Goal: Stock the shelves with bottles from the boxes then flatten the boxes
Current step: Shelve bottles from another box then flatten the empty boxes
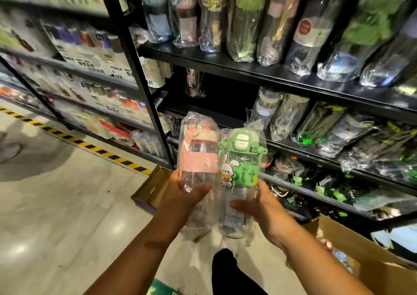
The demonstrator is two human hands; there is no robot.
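My left hand (180,193) grips a clear bottle with a pink lid and pink band (198,152), wrapped in plastic. My right hand (264,206) grips a clear bottle with a green lid and a rabbit sticker (241,166), also wrapped. Both bottles are held upright side by side, touching, in front of the black shelves (270,73). An open cardboard box (361,249) sits at the lower right, and another box (151,191) lies on the floor behind my left hand.
The black shelves hold several wrapped bottles on each level. A gap shows on the middle shelf (225,91) left of the bottles. A second rack (79,58) with boxed goods stands at the left. Yellow-black tape (90,147) runs along the floor.
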